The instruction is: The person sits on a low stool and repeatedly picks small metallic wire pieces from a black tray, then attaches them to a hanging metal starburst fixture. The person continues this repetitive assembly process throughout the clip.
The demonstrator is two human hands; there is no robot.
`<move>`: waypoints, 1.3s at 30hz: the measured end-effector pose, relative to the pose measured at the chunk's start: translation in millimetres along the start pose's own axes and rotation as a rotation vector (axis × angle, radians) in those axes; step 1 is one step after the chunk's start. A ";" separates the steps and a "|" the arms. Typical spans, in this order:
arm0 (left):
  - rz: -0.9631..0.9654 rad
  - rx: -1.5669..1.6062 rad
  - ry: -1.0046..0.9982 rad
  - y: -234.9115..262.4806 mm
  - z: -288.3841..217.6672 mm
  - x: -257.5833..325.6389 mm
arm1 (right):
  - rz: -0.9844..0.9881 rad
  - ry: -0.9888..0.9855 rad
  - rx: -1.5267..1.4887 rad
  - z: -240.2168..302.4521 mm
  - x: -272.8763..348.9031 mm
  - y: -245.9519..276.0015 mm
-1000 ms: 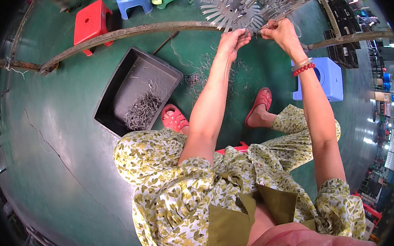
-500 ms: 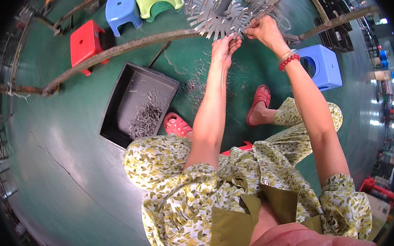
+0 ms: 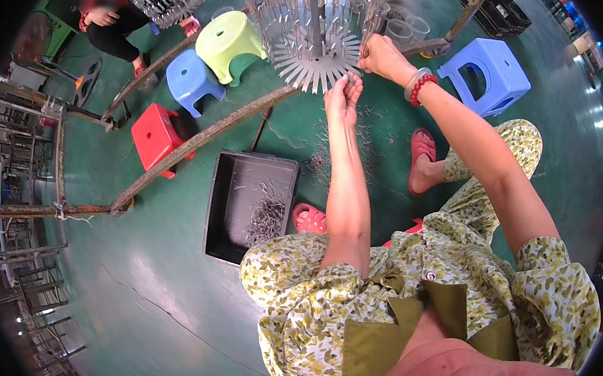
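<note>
Left hand raised, fingers pinched narrow on thin metal pins beneath the round silver spoked metal rack. Right hand closed at the rack's rim; contents cannot be told.

Tray left of the knees, rack ahead, stools behind the bar.

Both hands, the left hand and the right hand, are raised against the rim of a round metal rack, whose spokes and hanging pins block the way ahead. Open green floor lies below and leftward, broken by a rusty bar and a black tray. A blue stool stands to the right.
</note>
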State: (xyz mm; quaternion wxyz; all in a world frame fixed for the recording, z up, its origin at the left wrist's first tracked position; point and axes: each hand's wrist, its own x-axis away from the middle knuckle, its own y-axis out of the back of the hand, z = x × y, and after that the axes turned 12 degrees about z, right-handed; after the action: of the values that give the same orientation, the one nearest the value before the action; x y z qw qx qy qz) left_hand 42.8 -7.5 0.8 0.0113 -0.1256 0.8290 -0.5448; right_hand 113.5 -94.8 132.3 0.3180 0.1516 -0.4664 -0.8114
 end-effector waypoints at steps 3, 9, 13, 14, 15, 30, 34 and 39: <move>-0.015 -0.009 0.011 1.8 -1.4 -0.8 | -0.001 0.025 -0.003 1.0 1.1 -1.9; 0.010 -0.021 0.003 2.6 0.1 -0.9 | -0.011 0.033 0.014 -2.8 -0.7 -5.4; 0.020 -0.024 -0.011 4.7 -2.0 -0.6 | 0.043 0.008 -0.037 1.1 0.7 -0.1; 0.020 -0.024 -0.016 4.1 -1.6 -0.1 | 0.046 0.001 -0.034 1.8 1.0 0.1; 0.021 -0.025 -0.021 3.4 -1.1 0.4 | 0.049 -0.006 -0.031 1.7 1.6 -0.4; 0.056 -0.046 -0.065 5.0 0.3 1.0 | -0.110 0.093 -0.195 -9.8 20.2 -15.4; 0.026 -0.061 -0.066 6.5 0.6 1.9 | -0.244 0.070 -0.513 -0.8 45.6 -20.9; 0.074 -0.039 -0.063 17.2 5.2 -2.8 | -0.113 0.083 -0.513 27.8 55.6 -31.6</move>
State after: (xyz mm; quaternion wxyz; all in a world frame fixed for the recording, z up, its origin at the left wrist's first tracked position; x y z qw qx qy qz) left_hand 42.9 -5.1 -17.2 0.0550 -0.1122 0.8428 -0.5236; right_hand 44.8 -101.5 122.6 0.3190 0.1249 -0.2229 -0.9126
